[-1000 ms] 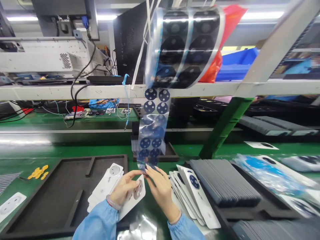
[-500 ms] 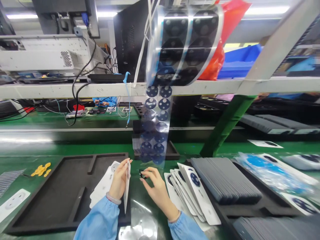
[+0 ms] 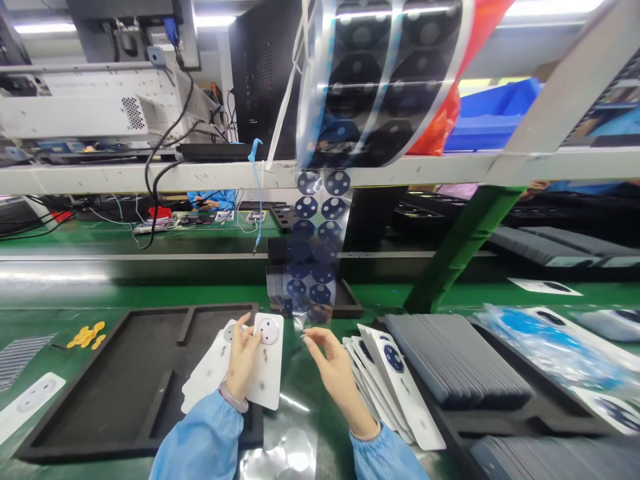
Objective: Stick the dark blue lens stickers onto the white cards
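Observation:
My left hand (image 3: 242,353) grips a white phone back cover (image 3: 267,387) upright, its face with a pale round camera area turned toward me. Behind that hand, more white covers (image 3: 207,373) lie fanned over the edge of a black tray (image 3: 95,407). My right hand (image 3: 333,370) is raised beside the cover, apart from it, with thumb and forefinger pinched. Whatever is at those fingertips is too small to make out. Just above them hangs the lower end of a clear film strip (image 3: 320,270) with dark round stickers. To the right lean several covers (image 3: 415,407) with dark camera circles.
A large sticker roll (image 3: 375,87) sits on the white shelf beam (image 3: 225,172). Grey stacked sheets (image 3: 455,360) fill part of a black tray at right, near a blue-and-clear plastic bag (image 3: 545,347). Yellow pieces (image 3: 86,335) lie at left. A green post (image 3: 465,247) slants upward.
My left hand has turned the cover from edge-on to face-on. My right hand has moved right and slightly up; the small dark piece at its fingertips no longer shows.

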